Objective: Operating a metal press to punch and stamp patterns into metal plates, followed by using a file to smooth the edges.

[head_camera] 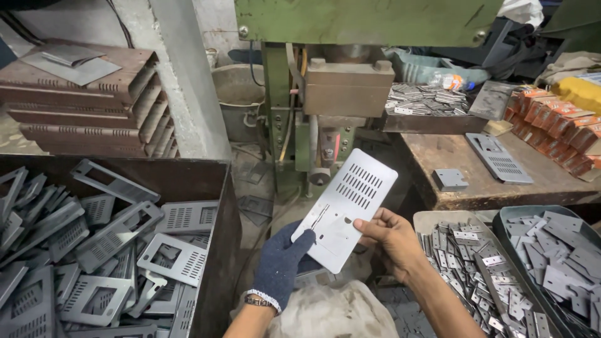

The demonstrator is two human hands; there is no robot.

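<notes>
Slotted grey metal plate (pixel 345 208) sat centre frame, tilted, gripped at its lower end by both hands: gloved left hand (pixel 283 263) closed on it, bare right hand (pixel 392 240) pinching its edge. Orange boxes (pixel 554 122) were stacked upper right on the wooden bench (pixel 476 178).

Both forearms rise from the lower edge of the view and meet around the slotted metal plate (pixel 345 208), which serves as the landmark here. The left hand (pixel 283 265) wears a dark knitted glove with a pale cuff and a band at the wrist; it sits below the plate's lower left corner, fingers curled up with the thumb pressed on the plate's face. The right hand (pixel 391 240) is bare, just right of the plate's lower edge, its thumb lying across the face and its fingers tucked behind. Its grip pinches the plate's lower right side, forearm angled down to the right.
</notes>
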